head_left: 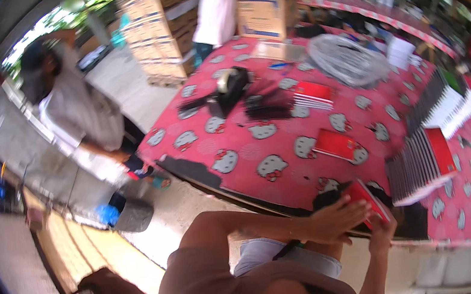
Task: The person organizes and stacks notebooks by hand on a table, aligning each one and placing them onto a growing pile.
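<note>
A red-covered notebook [362, 194] is tilted up at the table's near edge, in front of my body. My right hand [383, 231] grips its lower right side, fingers wrapped round the edge. Across the cover lies my left hand [343, 218], flat with its fingers stretched out. To the right of my hands stands a row of red-covered notebooks [418, 168], packed side by side with their edges up. Another red notebook [335, 143] lies flat beyond my hands, and a small stack of red notebooks [313, 95] sits farther back.
A pink patterned cloth [242, 188] covers the table, torn along its near edge. On it are a black tape dispenser [231, 90], dark strips [268, 102], clear plastic [350, 60] and a carton [264, 16]. One person [80, 103] stands left, another [215, 10] behind the table.
</note>
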Motion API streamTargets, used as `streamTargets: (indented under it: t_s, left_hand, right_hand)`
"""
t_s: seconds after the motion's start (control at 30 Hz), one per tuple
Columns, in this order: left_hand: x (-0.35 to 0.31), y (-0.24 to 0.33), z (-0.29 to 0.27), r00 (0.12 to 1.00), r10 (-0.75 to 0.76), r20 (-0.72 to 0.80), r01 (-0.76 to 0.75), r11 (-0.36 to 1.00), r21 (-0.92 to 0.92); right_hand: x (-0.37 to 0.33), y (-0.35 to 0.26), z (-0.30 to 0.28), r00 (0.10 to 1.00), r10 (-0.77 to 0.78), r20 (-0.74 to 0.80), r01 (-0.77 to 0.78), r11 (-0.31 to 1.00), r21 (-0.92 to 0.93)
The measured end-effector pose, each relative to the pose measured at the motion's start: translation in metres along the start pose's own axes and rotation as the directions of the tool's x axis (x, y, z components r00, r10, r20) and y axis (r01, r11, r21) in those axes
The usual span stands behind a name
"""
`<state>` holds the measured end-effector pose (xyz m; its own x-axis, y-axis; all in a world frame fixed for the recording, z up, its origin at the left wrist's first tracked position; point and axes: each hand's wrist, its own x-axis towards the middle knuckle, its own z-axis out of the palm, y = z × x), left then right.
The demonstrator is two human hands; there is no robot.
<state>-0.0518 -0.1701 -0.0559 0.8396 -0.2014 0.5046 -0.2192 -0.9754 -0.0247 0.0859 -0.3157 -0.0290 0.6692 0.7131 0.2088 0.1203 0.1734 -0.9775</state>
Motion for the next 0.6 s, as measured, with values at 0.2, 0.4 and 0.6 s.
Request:
streamTargets:
  t_s: [0.2,0.4,0.6]
  left_hand:
    - [0.028,-0.023,-0.013,0.993,-0.116,0.029,0.116,0.993,0.001]
    - [0.057,-0.028,-0.018,0.987,-0.157,0.033,0.156,0.987,0.044]
    - [0.049,-0.023,-0.011,0.985,-0.160,0.063,0.157,0.986,0.060]
  right_hand:
    - [0.016,0.026,0.004,0.995,0.029,0.091,-0.009,0.976,-0.220]
    - [0.014,0.031,0.002,0.997,-0.026,0.072,0.036,0.989,-0.145]
    - [0.015,0.036,0.003,0.994,-0.097,0.046,0.101,0.991,-0.092]
